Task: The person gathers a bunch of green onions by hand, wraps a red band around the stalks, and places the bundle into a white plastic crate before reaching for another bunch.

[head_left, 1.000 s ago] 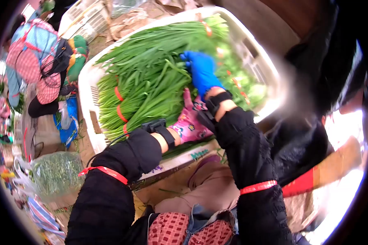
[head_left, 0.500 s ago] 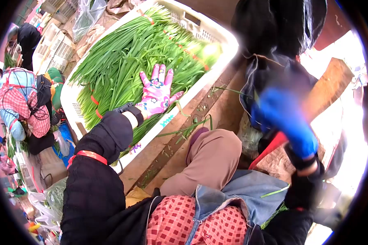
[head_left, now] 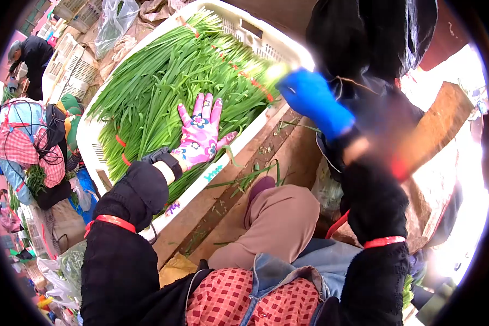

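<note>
Long green chives (head_left: 165,81), tied in bundles with red bands, fill a white plastic crate (head_left: 207,179). My left hand (head_left: 200,133), in a pink flowered glove, lies flat on the leaves near the crate's front side with its fingers spread. At the crate's right end is my right hand (head_left: 316,100) in a blue glove, over the rim and close to the pale ends of the chives. Its fingertips are hidden and slightly blurred, so I cannot make out whether they hold anything.
A black plastic bag (head_left: 364,43) stands right of the crate. Below my right arm lies a brown woven sack (head_left: 418,204), with a wooden plank (head_left: 440,127) beyond. Cut leaves litter the boards (head_left: 244,174). Other people (head_left: 32,60) are at the left.
My right hand has moved left and up from beside the black bag to the crate's right end. My left hand stays spread on the chives. The view has shifted slightly.
</note>
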Action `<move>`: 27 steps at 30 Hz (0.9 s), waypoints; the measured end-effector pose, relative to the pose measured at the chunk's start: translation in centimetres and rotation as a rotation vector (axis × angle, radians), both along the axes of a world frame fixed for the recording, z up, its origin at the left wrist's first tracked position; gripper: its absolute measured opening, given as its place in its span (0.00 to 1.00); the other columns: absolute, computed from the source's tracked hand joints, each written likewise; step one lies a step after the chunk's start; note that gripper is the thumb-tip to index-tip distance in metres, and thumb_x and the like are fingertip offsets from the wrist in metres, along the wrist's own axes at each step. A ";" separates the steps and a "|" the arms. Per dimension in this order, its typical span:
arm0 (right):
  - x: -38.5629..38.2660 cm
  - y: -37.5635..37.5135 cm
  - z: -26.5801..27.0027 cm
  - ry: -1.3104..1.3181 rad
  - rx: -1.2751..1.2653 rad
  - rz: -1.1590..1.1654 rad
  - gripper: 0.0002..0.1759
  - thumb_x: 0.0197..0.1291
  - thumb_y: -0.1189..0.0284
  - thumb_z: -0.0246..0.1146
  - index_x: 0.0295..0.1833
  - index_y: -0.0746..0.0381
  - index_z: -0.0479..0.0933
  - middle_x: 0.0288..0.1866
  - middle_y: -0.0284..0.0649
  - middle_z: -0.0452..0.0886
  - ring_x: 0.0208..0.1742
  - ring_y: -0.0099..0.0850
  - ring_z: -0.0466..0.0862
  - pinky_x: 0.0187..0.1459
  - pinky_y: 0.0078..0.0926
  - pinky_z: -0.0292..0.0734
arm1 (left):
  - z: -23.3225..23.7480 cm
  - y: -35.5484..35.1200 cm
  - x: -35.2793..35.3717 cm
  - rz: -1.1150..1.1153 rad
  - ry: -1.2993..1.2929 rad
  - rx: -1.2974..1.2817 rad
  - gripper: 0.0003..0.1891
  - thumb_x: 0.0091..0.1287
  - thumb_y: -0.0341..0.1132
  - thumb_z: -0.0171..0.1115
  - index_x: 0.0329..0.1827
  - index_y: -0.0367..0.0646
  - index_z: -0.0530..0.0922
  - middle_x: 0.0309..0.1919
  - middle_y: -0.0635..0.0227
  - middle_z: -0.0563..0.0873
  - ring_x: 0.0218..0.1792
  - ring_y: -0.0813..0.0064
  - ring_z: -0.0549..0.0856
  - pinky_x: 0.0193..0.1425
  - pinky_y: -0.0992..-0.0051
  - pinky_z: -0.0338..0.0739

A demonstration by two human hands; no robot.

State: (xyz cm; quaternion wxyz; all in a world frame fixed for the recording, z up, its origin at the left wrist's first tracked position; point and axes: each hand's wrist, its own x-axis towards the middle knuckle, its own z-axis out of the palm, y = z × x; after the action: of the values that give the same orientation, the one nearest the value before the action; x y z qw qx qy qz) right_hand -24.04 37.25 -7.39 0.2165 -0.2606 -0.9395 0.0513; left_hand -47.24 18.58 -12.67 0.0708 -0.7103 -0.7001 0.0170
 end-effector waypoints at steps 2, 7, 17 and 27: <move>-2.0 1.7 -0.4 -0.222 -0.014 -0.034 0.13 0.57 0.59 0.63 0.35 0.55 0.86 0.37 0.37 0.87 0.41 0.42 0.85 0.45 0.43 0.78 | 0.4 -0.1 0.1 -0.009 -0.026 0.002 0.45 0.69 0.62 0.52 0.77 0.33 0.57 0.77 0.43 0.56 0.79 0.45 0.51 0.71 0.27 0.42; -4.3 4.5 -2.7 -0.321 -0.456 0.002 0.19 0.50 0.51 0.68 0.42 0.52 0.87 0.39 0.41 0.88 0.45 0.41 0.87 0.47 0.39 0.79 | 0.8 0.0 0.2 0.007 -0.027 -0.019 0.46 0.68 0.62 0.53 0.77 0.33 0.57 0.77 0.44 0.57 0.79 0.47 0.52 0.71 0.27 0.45; -6.3 3.0 -2.7 -0.135 -0.449 -0.008 0.09 0.51 0.64 0.66 0.34 0.57 0.85 0.32 0.44 0.86 0.37 0.45 0.87 0.41 0.41 0.80 | 0.7 -0.1 0.0 -0.009 -0.073 0.011 0.46 0.67 0.63 0.54 0.76 0.33 0.58 0.76 0.44 0.58 0.79 0.47 0.53 0.70 0.27 0.46; 0.0 -0.4 4.0 0.244 -0.109 -0.358 0.11 0.56 0.61 0.69 0.31 0.57 0.83 0.29 0.45 0.84 0.33 0.45 0.84 0.38 0.42 0.79 | 0.1 -0.1 -0.1 -0.015 -0.044 0.010 0.45 0.70 0.63 0.49 0.78 0.33 0.56 0.77 0.43 0.57 0.79 0.45 0.52 0.70 0.26 0.44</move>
State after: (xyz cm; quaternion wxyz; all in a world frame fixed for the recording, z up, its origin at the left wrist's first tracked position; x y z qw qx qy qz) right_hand -24.01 36.85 -3.38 0.3200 -0.4265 -0.8408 0.0939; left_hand -47.36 18.44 -12.56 0.0589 -0.7152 -0.6964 -0.0026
